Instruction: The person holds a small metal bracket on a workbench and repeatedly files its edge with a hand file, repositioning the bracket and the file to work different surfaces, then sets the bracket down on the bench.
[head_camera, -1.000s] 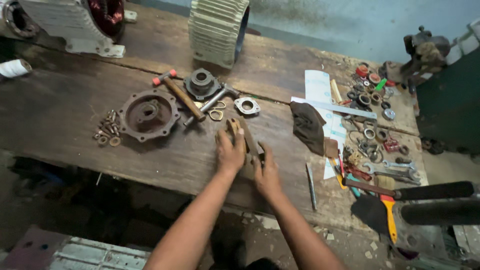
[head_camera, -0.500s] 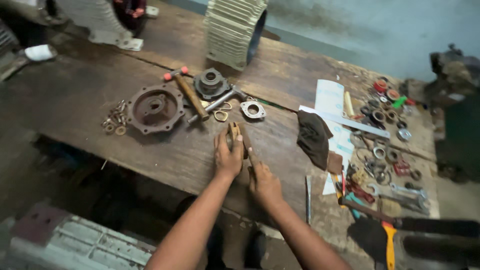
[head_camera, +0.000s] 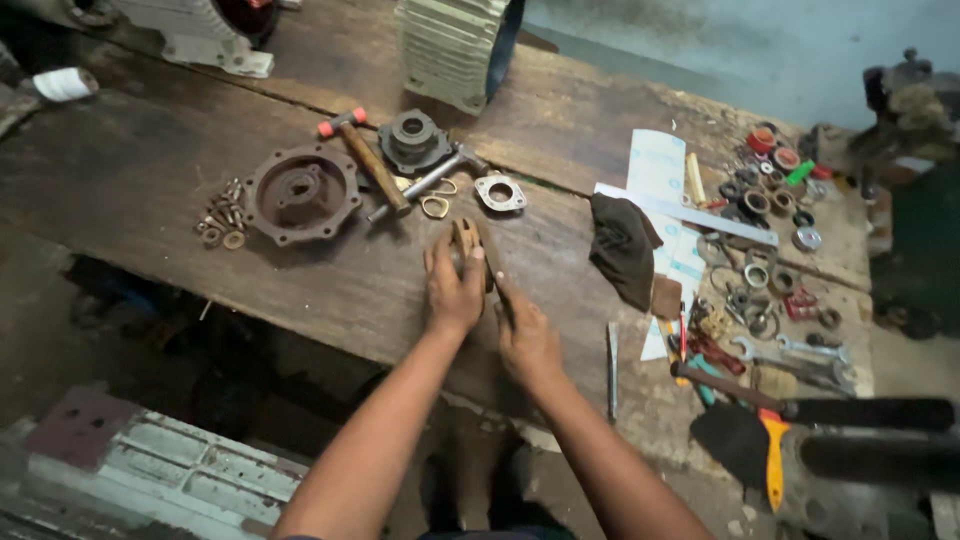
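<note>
Now my left hand (head_camera: 455, 290) curled round small brown part (head_camera: 466, 240) on wooden bench (head_camera: 150, 180); right hand (head_camera: 525, 335) flat beside, holding nothing I see. Part looks rigid, greasy; I'd grip edges.

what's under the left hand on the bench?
The left hand covers a small brownish part; only its top end shows past the fingers. The rest is hidden, so its shape is unclear. The right hand lies beside it.

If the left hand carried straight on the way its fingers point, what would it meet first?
The left hand points up the wooden bench, with its fingertips already on a small brownish part. Past that, the first thing in line looks like the flat metal flange, though depth is hard to judge.
</note>
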